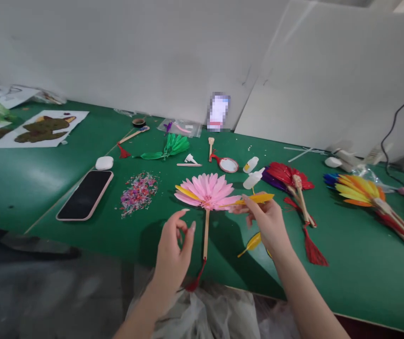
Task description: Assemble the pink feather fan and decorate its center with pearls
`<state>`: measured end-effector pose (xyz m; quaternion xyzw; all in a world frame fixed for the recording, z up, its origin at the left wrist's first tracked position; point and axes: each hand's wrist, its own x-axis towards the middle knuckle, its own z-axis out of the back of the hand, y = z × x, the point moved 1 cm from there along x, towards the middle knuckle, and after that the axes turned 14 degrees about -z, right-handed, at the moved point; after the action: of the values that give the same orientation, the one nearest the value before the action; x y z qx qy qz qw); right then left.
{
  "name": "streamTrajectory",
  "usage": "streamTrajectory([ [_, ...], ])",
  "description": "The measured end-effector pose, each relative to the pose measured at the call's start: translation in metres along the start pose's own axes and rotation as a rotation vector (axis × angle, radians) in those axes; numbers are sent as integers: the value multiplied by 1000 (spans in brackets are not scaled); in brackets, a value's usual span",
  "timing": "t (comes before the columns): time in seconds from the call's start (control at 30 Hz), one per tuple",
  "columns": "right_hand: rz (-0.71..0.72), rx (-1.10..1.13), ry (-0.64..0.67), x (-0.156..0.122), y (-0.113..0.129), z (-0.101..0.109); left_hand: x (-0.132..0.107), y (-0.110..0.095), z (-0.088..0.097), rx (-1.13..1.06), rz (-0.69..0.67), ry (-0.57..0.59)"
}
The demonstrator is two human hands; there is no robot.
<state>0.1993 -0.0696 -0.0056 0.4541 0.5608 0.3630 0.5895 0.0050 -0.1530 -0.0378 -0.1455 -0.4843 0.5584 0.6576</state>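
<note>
A pink feather fan (213, 188) with a wooden handle and a red tassel (193, 284) lies in front of me. One yellow feather (188, 192) rests on its left side. My right hand (263, 219) pinches another yellow feather (258, 198) by the fan's right edge. My left hand (176, 238) hovers left of the handle, fingers curled but apart, with nothing in it. A loose yellow feather (253, 242) lies on the green table below my right hand; a further yellow edge beside it is mostly hidden by that hand.
White glue bottles (253, 179) stand behind my right hand. Red and purple feather fans (290, 179) and a yellow-blue one (359, 188) lie right. Colourful bits (138, 193) and a phone (85, 195) lie left. Green feathers (175, 145) and a round mirror (228, 165) are farther back.
</note>
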Motion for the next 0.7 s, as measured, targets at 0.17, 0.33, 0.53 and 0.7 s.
streamTrajectory([
  [0.17, -46, -81, -5, 19, -2, -4, 4, 15, 0, 32, 49, 23],
  [0.33, -124, -87, -3, 28, -10, -3, 5, 15, -3, 19, 67, 89],
  [0.53, -143, -102, -4, 32, -13, -1, 7, 15, 1, -4, 139, 140],
  [0.7, -135, -138, -2, 33, -14, -3, 8, 13, 1, 28, 115, 165],
])
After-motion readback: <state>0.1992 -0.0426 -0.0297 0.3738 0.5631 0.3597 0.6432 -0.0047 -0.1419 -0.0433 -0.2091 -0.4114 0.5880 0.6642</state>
